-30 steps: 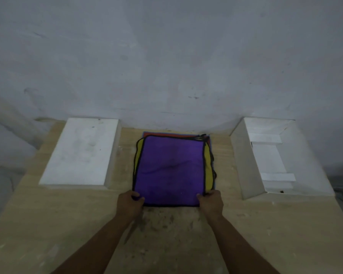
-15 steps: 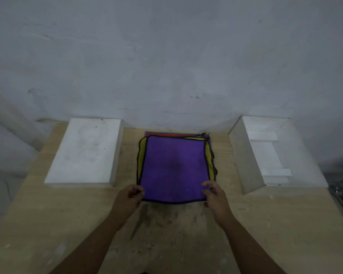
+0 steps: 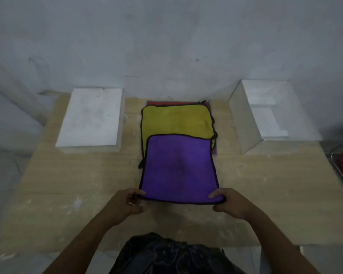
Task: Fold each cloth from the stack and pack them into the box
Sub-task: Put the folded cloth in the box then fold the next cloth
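Two near corners of the purple cloth (image 3: 178, 169) are what I hold, one in each hand, so that the sheet lies flat and square for folding, as I judge it. Its far part overlaps the yellow cloth (image 3: 174, 119) on the stack ahead of my hands. Whether its near part rests on the table (image 3: 67, 184) or hangs just above it, I cannot tell. My left hand (image 3: 127, 202) pinches its corner between thumb and curled fingers. My right hand (image 3: 230, 204) does likewise, thumb on top. Ahead and right of my right hand stands the open box (image 3: 244, 123), apart from the cloth, and ahead and left of my left hand sits a white slab (image 3: 91, 119).
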The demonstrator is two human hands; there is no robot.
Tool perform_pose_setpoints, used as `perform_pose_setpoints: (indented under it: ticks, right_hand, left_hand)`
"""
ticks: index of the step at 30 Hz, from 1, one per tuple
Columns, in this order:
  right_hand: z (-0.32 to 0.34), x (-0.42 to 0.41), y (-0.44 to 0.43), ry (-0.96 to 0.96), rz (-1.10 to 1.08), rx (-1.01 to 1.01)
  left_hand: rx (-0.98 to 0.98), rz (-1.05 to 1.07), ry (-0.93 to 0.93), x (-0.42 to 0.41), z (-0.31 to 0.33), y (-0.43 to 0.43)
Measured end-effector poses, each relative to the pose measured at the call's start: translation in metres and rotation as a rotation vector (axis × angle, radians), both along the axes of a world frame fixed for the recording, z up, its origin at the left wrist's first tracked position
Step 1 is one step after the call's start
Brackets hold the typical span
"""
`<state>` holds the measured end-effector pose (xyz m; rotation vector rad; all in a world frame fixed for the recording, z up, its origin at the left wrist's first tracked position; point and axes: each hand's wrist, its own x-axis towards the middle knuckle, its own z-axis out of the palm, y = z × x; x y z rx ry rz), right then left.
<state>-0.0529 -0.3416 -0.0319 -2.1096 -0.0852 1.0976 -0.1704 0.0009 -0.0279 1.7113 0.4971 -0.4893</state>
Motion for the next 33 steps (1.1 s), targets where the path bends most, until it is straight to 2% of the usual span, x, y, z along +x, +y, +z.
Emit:
perform_pose_setpoints:
  ticks: [3, 6, 9, 13, 17, 23, 27, 29, 31, 33]
  right_hand:
    - [0.009, -0.014, -0.003, 0.025, 0.146, -0.031]
    - [0.016, -0.019, -0.007, 0.047, 0.076, 0.03]
    - [0.013, -0.011, -0.009, -0.096, 0.044, 0.041]
    - [0.005, 0.01, -0.002, -0.237, -0.197, 0.095]
    - [-0.008, 0.033, 0.013, -0.168, -0.442, 0.194]
    - [-0.024, 0.068, 0.031, -0.227, -0.514, 0.16]
    - [-0.028, 0.08, 0.039, -0.287, -0.526, 0.09]
    - [-0.035, 0.083, 0.037, -0.33, -0.491, -0.026]
    - [-0.043, 0.08, 0.035, -0.413, -0.422, -0.172]
    - [-0.044, 0.07, 0.036, -0.42, -0.449, -0.253]
  left_hand:
    - [-0.021, -0.049, 0.047, -0.013, 0.001, 0.003]
    - [-0.013, -0.057, 0.033, -0.013, 0.005, 0.003]
    - [0.066, 0.07, -0.079, 0.003, 0.003, 0.0]
    - [0.115, 0.129, -0.154, 0.045, 0.003, -0.006]
    - [0.171, 0.201, -0.144, 0.088, -0.01, -0.008]
    - [0.195, 0.338, -0.094, 0.131, -0.031, -0.003]
    - [0.206, 0.391, -0.067, 0.141, -0.035, -0.004]
    - [0.202, 0.375, -0.064, 0.139, -0.037, -0.007]
    - [0.273, 0.32, -0.056, 0.132, -0.038, -0.011]
    - [0.362, 0.275, -0.026, 0.119, -0.043, -0.016]
